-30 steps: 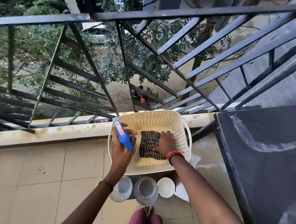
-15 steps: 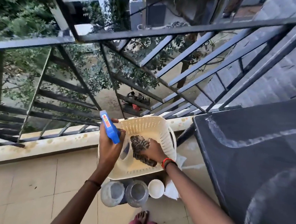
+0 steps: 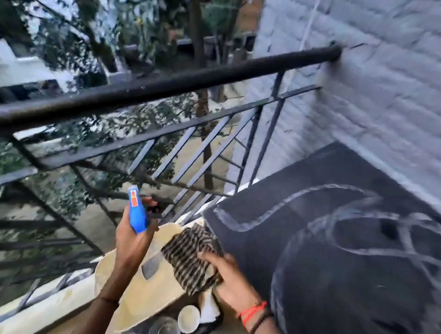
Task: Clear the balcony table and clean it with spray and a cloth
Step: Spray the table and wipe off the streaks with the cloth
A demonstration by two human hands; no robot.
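Left hand (image 3: 132, 241): fingers wrapped round blue spray bottle (image 3: 136, 211), upright. Right hand (image 3: 229, 277): gripping striped cloth (image 3: 192, 255) over cream basket (image 3: 152, 289), touching the near-left edge of the dark surface (image 3: 338, 251). White streaks cross surface. Railing (image 3: 167, 86) beyond.

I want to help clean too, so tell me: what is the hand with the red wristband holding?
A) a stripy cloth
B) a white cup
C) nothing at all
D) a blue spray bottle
A: the right hand, the one with the red wristband, grips the stripy cloth, while the blue spray bottle is in the left hand.
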